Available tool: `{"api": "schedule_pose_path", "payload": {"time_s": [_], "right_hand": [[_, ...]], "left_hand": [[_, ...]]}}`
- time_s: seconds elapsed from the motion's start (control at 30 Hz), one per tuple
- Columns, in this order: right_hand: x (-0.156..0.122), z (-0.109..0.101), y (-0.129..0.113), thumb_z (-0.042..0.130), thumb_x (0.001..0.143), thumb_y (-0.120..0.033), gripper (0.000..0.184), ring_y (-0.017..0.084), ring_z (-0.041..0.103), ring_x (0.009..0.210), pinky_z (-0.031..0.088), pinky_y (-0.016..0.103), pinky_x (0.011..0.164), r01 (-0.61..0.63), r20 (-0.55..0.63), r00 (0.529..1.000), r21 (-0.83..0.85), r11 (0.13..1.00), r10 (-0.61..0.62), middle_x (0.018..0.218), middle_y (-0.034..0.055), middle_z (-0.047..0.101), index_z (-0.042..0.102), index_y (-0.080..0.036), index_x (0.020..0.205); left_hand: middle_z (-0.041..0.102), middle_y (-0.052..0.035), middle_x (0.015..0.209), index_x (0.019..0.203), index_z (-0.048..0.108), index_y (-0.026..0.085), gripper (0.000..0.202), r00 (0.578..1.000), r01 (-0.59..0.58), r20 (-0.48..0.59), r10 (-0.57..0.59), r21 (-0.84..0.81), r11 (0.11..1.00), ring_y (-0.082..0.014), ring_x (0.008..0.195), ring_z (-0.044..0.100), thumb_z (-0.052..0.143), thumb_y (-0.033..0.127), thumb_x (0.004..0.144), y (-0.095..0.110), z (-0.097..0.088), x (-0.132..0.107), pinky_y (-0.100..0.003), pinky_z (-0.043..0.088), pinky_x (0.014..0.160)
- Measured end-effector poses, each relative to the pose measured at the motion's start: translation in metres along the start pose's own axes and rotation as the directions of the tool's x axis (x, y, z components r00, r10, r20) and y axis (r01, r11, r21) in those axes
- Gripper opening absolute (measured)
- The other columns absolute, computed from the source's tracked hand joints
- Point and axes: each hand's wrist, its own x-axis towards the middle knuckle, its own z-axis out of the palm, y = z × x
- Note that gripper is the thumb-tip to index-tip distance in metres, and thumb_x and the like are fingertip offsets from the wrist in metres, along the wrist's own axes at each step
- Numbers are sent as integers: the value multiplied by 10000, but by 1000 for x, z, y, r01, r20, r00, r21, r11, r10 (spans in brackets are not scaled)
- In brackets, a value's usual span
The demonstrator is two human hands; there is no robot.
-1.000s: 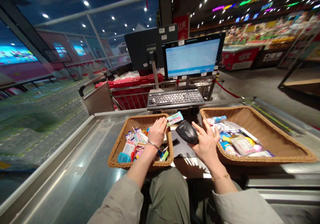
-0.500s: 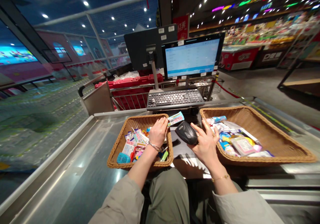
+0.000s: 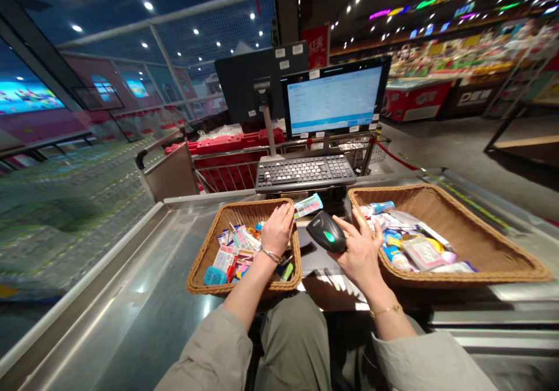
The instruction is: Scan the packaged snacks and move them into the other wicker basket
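My left hand (image 3: 276, 230) pinches a small light-blue packet (image 3: 308, 205) over the right rim of the left wicker basket (image 3: 205, 258), which holds several small colourful packets. My right hand (image 3: 360, 249) grips a black handheld barcode scanner (image 3: 326, 231) between the two baskets. The scanner's nose points toward the packet, and a green light glows on its top. The right wicker basket (image 3: 480, 239) sits just beyond my right hand and holds several more packets and tubes.
A keyboard (image 3: 304, 172) and a lit monitor (image 3: 336, 99) stand behind the baskets on the steel checkout counter (image 3: 144, 298). Red shopping baskets (image 3: 227, 152) sit behind a metal rail. Store shelves and freezers fill the far right.
A green light has come on atop the scanner. Both hands have stayed almost still, with the packet held just in front of the scanner.
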Motion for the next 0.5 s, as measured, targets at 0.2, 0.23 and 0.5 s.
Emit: {"api": "schedule_pose_path", "payload": {"time_s": [0.2, 0.23, 0.5], "right_hand": [[-2, -1, 5, 608, 831, -287, 219, 362, 383, 1474, 139, 668, 1192, -8, -5, 1000, -20, 1000, 8, 1319, 82, 706, 728, -218, 1001], [-2, -1, 5, 613, 827, -291, 205, 370, 387, 1469, 139, 671, 1190, -10, -13, 1000, -27, 1000, 10, 1324, 84, 703, 729, -218, 980], [4, -19, 14, 620, 820, -314, 251, 368, 440, 1430, 133, 656, 1192, -93, -116, 990, -78, 993, 84, 1308, 94, 707, 727, -236, 1033]], "left_hand": [[682, -152, 1364, 1394, 613, 161, 391, 1000, 1, 5, -1, -6, 1000, -249, 1280, 650, 510, 219, 1021, 5, -1, 3, -430, 533, 1125], [682, -155, 1364, 1387, 617, 156, 387, 1000, -2, 1, 2, -6, 1000, -252, 1277, 652, 513, 219, 1020, 7, -1, 5, -430, 535, 1122], [686, -136, 1364, 1372, 630, 170, 371, 1000, -30, -2, 30, -46, 999, -240, 1260, 665, 515, 226, 1024, 26, 1, 26, -411, 537, 1122]]}}
